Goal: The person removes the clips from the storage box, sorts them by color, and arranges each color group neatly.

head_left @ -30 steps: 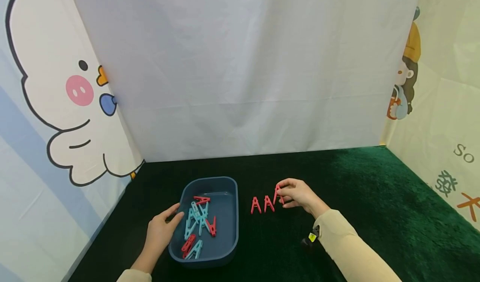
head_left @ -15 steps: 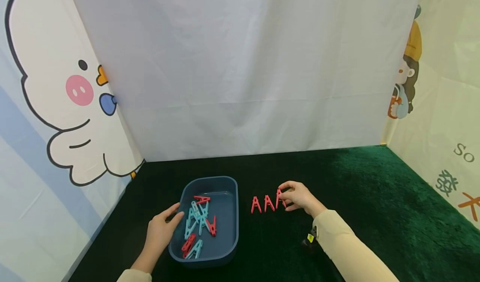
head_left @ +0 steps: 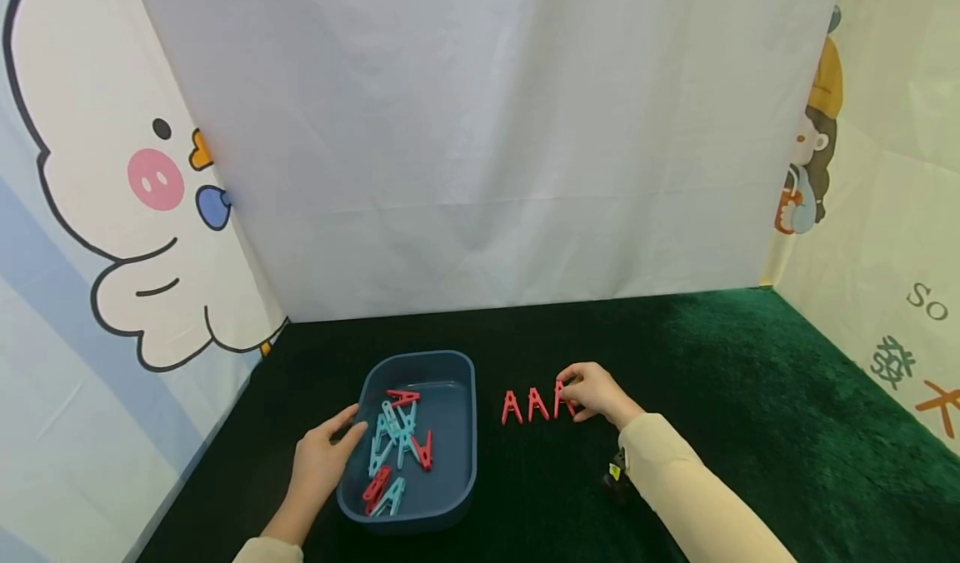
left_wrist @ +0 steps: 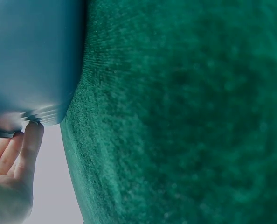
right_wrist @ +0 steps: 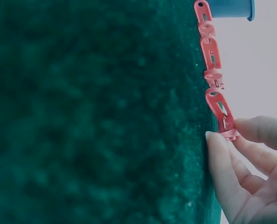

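A third red clothespin (head_left: pixel 559 390) is pinched by my right hand (head_left: pixel 596 392), standing legs down at the right end of a row on the cloth. To its left, two more red clothespins (head_left: pixel 511 407) stand upright, a little apart. In the right wrist view, thumb and finger meet at the top of the held clothespin (right_wrist: pixel 220 109). My left hand (head_left: pixel 318 463) rests its fairly straight fingers and thumb against the left rim of a dark blue plastic bin (head_left: pixel 475 430); the left wrist view shows fingertips touching the outside of the bin (left_wrist: pixel 31 60).
Inside the bin lie several light blue clothespins (head_left: pixel 388 498) and a few red clothespins (head_left: pixel 377 486), mostly at its left. Dark green plush cloth (head_left: pixel 720 380) covers the table. A white curtain (head_left: pixel 480 146) hangs behind, with printed cloths at both sides.
My right hand has moved slightly right and down with its red clothespin, from a tilted spot above the row to upright beside the other two. The left hand and the bin stayed put.
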Demonstrator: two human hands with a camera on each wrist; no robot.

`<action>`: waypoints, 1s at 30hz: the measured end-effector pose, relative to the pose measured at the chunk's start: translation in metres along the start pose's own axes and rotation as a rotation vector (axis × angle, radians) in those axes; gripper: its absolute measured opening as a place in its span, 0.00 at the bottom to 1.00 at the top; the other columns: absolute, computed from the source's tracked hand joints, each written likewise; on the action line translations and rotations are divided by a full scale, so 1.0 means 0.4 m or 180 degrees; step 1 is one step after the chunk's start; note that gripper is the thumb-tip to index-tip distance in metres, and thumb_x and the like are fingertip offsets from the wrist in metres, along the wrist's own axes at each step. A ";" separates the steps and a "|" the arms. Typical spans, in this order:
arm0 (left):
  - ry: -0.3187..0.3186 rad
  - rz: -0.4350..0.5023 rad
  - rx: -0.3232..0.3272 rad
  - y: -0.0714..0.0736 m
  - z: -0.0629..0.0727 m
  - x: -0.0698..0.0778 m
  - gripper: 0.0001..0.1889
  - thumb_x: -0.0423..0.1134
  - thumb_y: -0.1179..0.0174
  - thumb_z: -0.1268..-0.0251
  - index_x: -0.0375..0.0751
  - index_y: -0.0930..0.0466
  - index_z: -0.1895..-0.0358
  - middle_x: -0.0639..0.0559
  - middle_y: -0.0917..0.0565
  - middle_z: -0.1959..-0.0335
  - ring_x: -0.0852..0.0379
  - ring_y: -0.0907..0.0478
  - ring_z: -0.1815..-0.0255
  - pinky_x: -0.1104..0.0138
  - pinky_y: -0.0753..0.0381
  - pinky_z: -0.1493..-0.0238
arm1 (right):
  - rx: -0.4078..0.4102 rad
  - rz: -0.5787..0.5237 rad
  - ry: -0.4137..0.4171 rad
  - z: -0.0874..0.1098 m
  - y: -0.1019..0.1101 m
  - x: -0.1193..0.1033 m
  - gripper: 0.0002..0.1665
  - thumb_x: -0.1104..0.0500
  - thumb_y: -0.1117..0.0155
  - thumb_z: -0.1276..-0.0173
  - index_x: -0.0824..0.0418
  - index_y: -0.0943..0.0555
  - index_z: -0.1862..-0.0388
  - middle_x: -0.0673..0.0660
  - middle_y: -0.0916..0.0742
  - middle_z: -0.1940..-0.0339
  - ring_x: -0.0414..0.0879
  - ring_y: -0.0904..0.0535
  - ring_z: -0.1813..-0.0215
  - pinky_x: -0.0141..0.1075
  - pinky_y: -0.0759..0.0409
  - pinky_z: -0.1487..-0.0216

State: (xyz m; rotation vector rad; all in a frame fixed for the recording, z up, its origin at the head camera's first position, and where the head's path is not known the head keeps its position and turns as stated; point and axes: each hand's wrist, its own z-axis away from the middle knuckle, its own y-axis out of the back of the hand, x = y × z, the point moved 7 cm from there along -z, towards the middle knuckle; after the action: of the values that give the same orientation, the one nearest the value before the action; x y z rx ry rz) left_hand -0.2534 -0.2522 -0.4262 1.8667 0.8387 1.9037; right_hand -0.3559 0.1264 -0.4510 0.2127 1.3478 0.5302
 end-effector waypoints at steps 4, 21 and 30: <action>0.0015 -0.0004 0.0014 0.000 -0.001 0.000 0.24 0.46 0.48 0.32 0.39 0.32 0.36 0.34 0.30 0.40 0.41 0.26 0.48 0.54 0.24 0.54 | 0.0005 0.0052 0.0004 -0.001 -0.001 0.000 0.13 0.69 0.43 0.37 0.69 0.24 0.53 0.59 0.22 0.67 0.48 0.25 0.67 0.37 0.20 0.75; 0.0039 0.0087 -0.0077 0.001 0.004 -0.005 0.25 0.46 0.48 0.32 0.39 0.33 0.36 0.33 0.31 0.40 0.41 0.26 0.48 0.55 0.23 0.55 | 0.0034 -0.0024 0.0094 0.007 0.016 -0.006 0.14 0.66 0.43 0.35 0.70 0.24 0.52 0.60 0.20 0.63 0.49 0.25 0.66 0.38 0.20 0.73; 0.0034 0.0112 -0.0082 0.000 0.003 -0.002 0.24 0.45 0.49 0.32 0.39 0.33 0.36 0.33 0.31 0.40 0.41 0.26 0.48 0.55 0.23 0.55 | 0.0099 0.0002 0.0342 0.008 0.032 -0.074 0.16 0.64 0.43 0.34 0.69 0.26 0.48 0.59 0.19 0.63 0.49 0.24 0.66 0.38 0.20 0.71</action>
State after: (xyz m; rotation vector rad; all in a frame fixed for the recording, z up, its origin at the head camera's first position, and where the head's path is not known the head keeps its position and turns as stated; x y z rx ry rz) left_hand -0.2520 -0.2526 -0.4269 1.8697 0.7860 1.9380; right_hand -0.3595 0.1238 -0.4190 0.2125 1.4613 0.5274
